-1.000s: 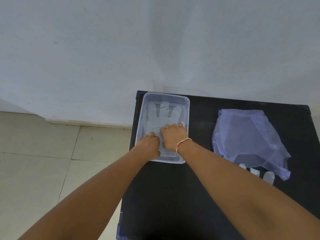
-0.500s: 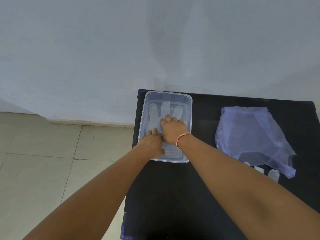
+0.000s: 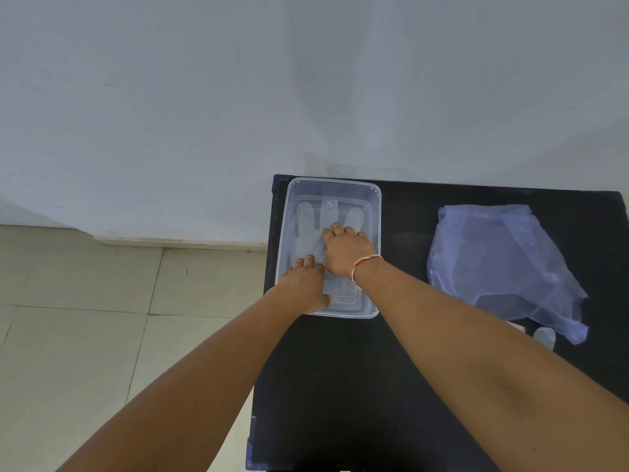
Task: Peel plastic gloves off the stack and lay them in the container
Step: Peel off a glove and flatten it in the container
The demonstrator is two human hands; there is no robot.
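As hands [image 3: 326, 267] press, right perhaps farther up glove [image 3: 311, 233]

Black table [image 3: 340, 386] set against the wall. Clear plastic container [image 3: 374, 212] at 11 o'clock; crumpled plastic bag [image 3: 503, 264] at 2 o'clock, with glove fingertips [image 3: 544, 335] protruding beneath its near edge.

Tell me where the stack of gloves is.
The stack lies on the right of the black table, mostly hidden under a loose plastic bag, right of the container.
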